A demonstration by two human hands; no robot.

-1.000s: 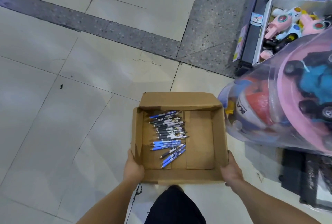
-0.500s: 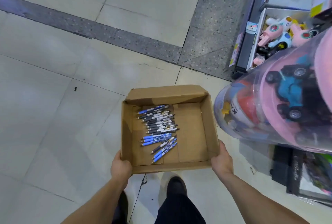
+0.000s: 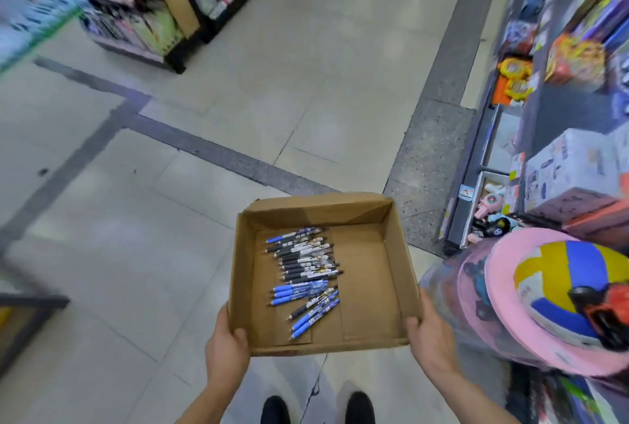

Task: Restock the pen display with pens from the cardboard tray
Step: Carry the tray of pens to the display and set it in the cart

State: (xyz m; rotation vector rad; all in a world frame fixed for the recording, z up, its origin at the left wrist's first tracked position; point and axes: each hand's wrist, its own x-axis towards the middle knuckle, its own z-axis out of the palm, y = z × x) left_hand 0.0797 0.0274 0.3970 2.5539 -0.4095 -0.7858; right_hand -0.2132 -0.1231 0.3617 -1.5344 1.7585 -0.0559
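I carry a shallow brown cardboard tray [image 3: 398,263] in front of me, above the tiled shop floor. My left hand [image 3: 227,348] grips its near left corner, thumb over the rim. My right hand [image 3: 430,343] grips its near right corner. Several blue and black pens [image 3: 306,270] lie in a loose pile on the left half of the tray's floor; the right half is bare cardboard. No pen display can be made out in this view.
Toy shelves [image 3: 544,165] with boxes run along the right. A clear bin with a pink rim [image 3: 503,308] holding balls stands close by my right hand. More shelves [image 3: 163,15] stand at the far left. A dark frame [image 3: 30,308] juts in at left.
The view has lifted and swung, so the aisle and far shelves now show. The tray has moved along with me, still held at both near corners; the pens lie as before.
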